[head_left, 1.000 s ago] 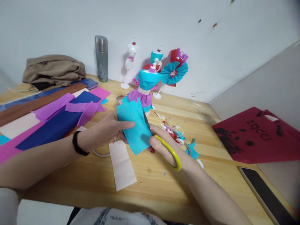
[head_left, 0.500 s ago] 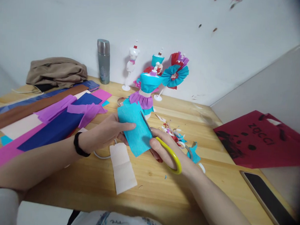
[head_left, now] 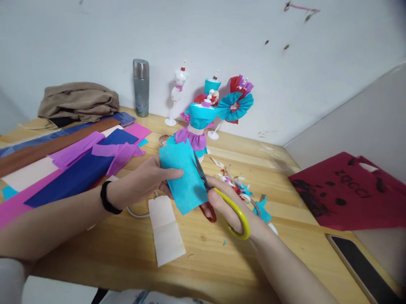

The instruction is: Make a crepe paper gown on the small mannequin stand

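Above the tabletop point(head_left: 218, 269): floppy turquoise sheet point(head_left: 184, 187), go easy on it

Near the front of the table, seen from my end of the head camera, the left hand point(head_left: 155, 174) has the sheet pinched, thumb flat across its face and fingers tucked behind. The right hand point(head_left: 225, 207) is curled round some scissors point(head_left: 223, 196), yellow loop point(head_left: 244, 227) by the thumb, red loop point(head_left: 212, 216) underneath. Blades point(head_left: 201, 173) look a bit parted and lie along the sheet's right edge; can't tell if they're biting.

Looks like crepe paper to me, so I'd guess next to no weight, soft, more grippy than slick, easy to tear or stretch. I'd take it lightly by the left margin, well off the blades. Its bottom corner hangs unsupported, so I'd expect some flop.

Just below, a pale pink strip point(head_left: 167, 235) lies flat. Straight ahead, the dressed mini mannequin point(head_left: 202, 117) is the tight spot, right behind the sheet's top edge. Scraps point(head_left: 235, 184) sit just past the right hand, coloured sheets point(head_left: 74, 177) off left, phone point(head_left: 362, 271) and red bag point(head_left: 352, 194) farther right. Best elbow room seems to be the near side, between strip and phone.
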`<act>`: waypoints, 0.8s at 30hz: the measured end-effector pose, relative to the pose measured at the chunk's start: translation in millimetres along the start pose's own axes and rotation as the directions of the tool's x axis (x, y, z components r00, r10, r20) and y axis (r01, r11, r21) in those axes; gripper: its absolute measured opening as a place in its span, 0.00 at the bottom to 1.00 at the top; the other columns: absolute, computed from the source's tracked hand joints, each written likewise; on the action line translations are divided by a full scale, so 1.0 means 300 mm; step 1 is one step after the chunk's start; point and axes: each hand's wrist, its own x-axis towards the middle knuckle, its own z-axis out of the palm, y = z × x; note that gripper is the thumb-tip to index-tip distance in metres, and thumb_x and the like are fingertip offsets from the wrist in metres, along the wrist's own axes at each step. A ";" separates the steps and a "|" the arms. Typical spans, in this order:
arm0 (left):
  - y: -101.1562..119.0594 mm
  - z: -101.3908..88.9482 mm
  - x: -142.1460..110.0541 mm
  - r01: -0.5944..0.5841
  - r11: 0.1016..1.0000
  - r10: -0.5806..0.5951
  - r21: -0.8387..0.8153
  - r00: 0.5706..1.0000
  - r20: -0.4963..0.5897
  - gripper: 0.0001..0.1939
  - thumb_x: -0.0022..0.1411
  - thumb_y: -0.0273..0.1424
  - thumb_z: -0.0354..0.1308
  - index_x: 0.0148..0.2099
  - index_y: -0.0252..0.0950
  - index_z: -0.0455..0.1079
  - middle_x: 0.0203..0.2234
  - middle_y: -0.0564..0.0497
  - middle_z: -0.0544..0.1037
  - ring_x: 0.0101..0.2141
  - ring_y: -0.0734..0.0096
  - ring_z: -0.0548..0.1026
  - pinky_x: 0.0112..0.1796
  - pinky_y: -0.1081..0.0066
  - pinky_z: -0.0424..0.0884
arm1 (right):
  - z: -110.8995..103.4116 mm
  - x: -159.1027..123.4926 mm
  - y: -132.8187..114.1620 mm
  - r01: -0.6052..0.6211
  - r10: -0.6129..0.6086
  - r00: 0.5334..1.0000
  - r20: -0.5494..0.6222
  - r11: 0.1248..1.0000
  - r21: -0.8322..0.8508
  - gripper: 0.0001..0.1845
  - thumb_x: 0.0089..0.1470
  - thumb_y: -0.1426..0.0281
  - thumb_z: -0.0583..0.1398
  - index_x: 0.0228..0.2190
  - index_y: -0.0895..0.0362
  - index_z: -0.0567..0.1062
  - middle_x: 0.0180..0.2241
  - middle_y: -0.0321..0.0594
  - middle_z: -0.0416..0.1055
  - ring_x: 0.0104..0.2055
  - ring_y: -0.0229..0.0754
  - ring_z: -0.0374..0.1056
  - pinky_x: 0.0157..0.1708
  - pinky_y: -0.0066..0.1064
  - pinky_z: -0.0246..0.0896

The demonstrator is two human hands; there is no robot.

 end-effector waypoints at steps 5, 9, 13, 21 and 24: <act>-0.011 -0.003 0.004 0.012 1.000 -0.012 0.005 1.000 0.013 0.14 0.55 0.33 0.69 0.42 0.32 0.74 0.31 0.47 0.80 0.27 0.68 0.79 0.26 0.74 0.74 | -0.010 0.001 -0.009 0.035 -0.034 0.999 0.017 0.997 -0.075 0.25 0.63 0.44 0.48 0.33 0.54 0.62 0.26 0.34 0.64 0.27 0.38 0.63 0.28 0.31 0.59; -0.015 -0.004 0.002 0.016 0.999 -0.019 0.041 0.998 0.060 0.18 0.55 0.34 0.68 0.47 0.32 0.74 0.34 0.45 0.81 0.28 0.68 0.78 0.25 0.75 0.74 | -0.005 0.001 -0.029 0.016 -0.020 1.000 -0.023 0.991 -0.134 0.26 0.62 0.44 0.48 0.35 0.54 0.66 0.28 0.35 0.63 0.27 0.38 0.62 0.26 0.31 0.59; -0.007 0.010 -0.007 0.031 0.995 -0.040 0.092 0.994 0.100 0.17 0.56 0.36 0.66 0.45 0.30 0.74 0.36 0.42 0.80 0.31 0.65 0.78 0.29 0.71 0.76 | 0.006 0.001 -0.032 -0.007 0.004 0.999 -0.032 0.993 -0.118 0.29 0.60 0.42 0.48 0.38 0.54 0.67 0.30 0.36 0.63 0.27 0.38 0.63 0.25 0.30 0.61; -0.007 0.023 -0.008 0.045 0.995 -0.054 0.091 0.995 0.089 0.16 0.55 0.36 0.67 0.42 0.31 0.75 0.33 0.43 0.80 0.30 0.65 0.77 0.29 0.69 0.75 | -0.001 0.007 -0.024 0.001 -0.007 0.999 -0.035 0.984 -0.180 0.27 0.61 0.43 0.48 0.34 0.53 0.67 0.28 0.37 0.63 0.28 0.42 0.65 0.27 0.34 0.64; -0.014 0.022 -0.007 0.037 0.994 -0.047 0.099 0.995 0.091 0.16 0.55 0.37 0.67 0.42 0.31 0.75 0.33 0.43 0.80 0.30 0.66 0.77 0.28 0.70 0.75 | -0.002 0.010 -0.010 0.021 -0.030 0.999 -0.042 0.977 -0.210 0.25 0.63 0.45 0.48 0.32 0.52 0.67 0.28 0.37 0.64 0.28 0.42 0.65 0.27 0.34 0.63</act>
